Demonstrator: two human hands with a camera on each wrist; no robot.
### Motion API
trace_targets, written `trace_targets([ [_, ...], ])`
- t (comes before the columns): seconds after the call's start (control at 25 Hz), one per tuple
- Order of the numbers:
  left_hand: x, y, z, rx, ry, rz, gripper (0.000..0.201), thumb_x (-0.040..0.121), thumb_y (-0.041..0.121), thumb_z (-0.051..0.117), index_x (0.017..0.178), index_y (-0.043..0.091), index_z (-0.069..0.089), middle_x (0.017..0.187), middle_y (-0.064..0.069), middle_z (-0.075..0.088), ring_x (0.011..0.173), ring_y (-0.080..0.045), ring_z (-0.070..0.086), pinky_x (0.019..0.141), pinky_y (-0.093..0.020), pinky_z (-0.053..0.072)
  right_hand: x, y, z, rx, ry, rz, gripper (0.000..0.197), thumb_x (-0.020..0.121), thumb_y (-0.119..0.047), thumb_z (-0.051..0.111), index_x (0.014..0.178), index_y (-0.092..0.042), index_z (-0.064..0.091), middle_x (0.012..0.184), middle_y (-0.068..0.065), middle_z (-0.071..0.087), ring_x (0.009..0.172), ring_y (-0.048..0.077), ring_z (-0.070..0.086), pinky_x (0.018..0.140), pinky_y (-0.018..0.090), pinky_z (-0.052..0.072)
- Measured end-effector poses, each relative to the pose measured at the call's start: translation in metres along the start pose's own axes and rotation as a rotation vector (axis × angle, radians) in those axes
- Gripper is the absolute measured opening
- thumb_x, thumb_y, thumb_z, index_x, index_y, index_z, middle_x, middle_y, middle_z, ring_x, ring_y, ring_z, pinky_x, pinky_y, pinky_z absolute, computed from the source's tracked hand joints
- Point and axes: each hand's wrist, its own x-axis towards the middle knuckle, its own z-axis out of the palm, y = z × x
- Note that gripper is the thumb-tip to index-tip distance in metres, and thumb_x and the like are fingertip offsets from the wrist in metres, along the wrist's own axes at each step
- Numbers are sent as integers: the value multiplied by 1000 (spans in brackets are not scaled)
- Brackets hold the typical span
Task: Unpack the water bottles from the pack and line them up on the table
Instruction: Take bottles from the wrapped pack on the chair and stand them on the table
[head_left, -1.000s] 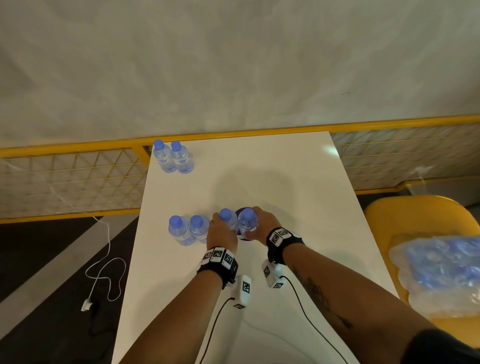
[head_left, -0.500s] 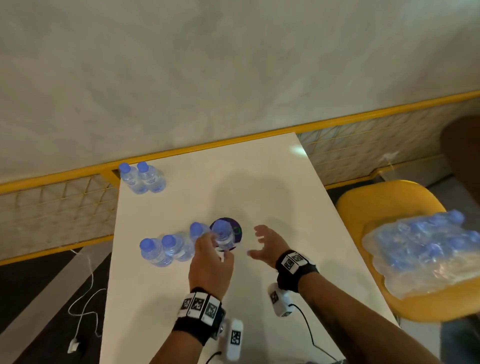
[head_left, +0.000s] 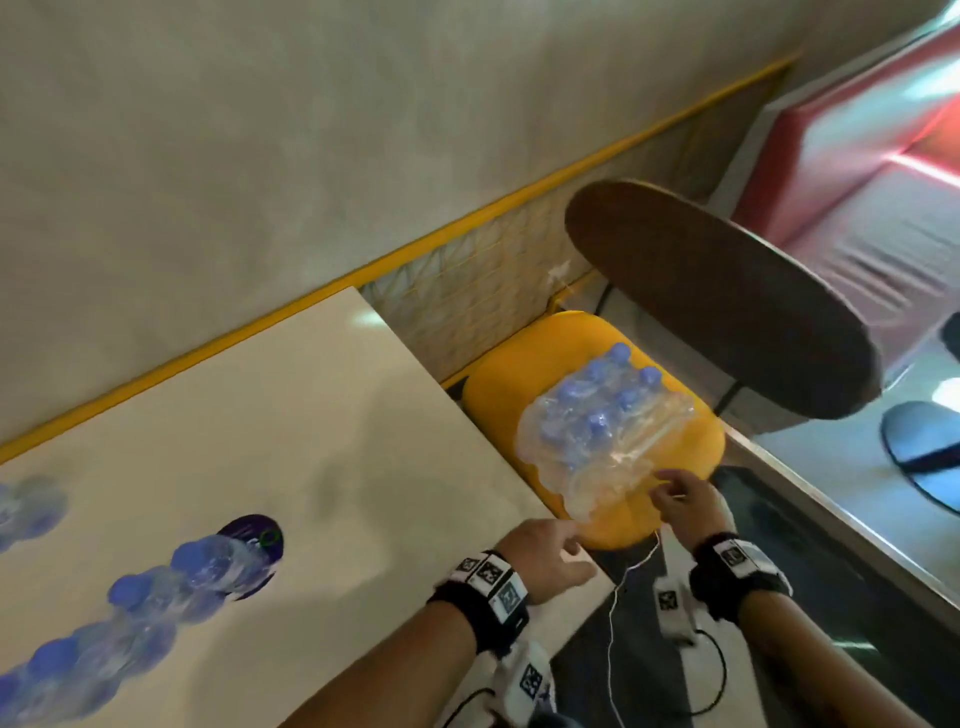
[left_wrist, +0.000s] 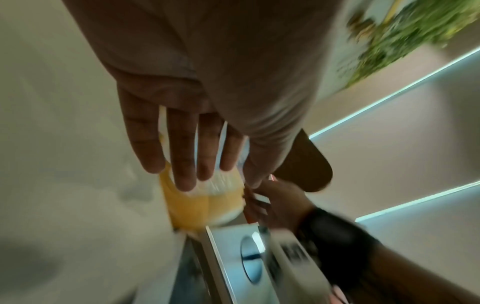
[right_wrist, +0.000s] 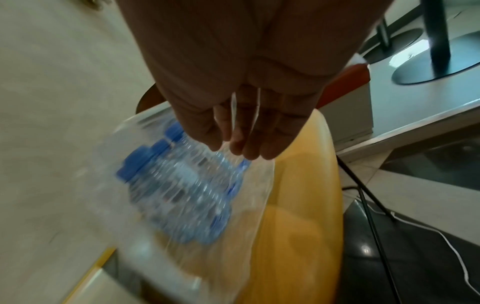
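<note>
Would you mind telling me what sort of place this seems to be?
Probably a café or canteen seating area: a white table against a wall, a yellow chair holding the pack, a round dark table on a pedestal base, and a red upholstered bench.

corner seating area with pale plaster wall (head_left: 311, 130)

a yellow-framed mesh rail (head_left: 467, 291) runs along the wall's foot; a white table (head_left: 291, 431) stands beside a yellow chair (head_left: 696, 457), a dark round tabletop (head_left: 727, 301) and a red bench (head_left: 857, 171) beyond.
</note>
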Motion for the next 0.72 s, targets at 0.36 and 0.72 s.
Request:
trace_targets([
  [0.36,144,59,51,-79,348,-332,29,100,29,54,103,6,71,83,-6,59,84,-25,56,76,-34,46,105,-28,10,-174,-107,-332,48,79,-33,78,120,-15,61,106,4,69,94,23,63,86,39,52],
  [0.72,160,38,32,-55,432,-236,68,85,57,67,139,18,52,122,-3,66,110,-26,62,96,-37,53,110,-25,-3,-201,-157,-343,67,64,-33,85,122,-25,54,110,-1,65,101,20,63,90,35,53],
])
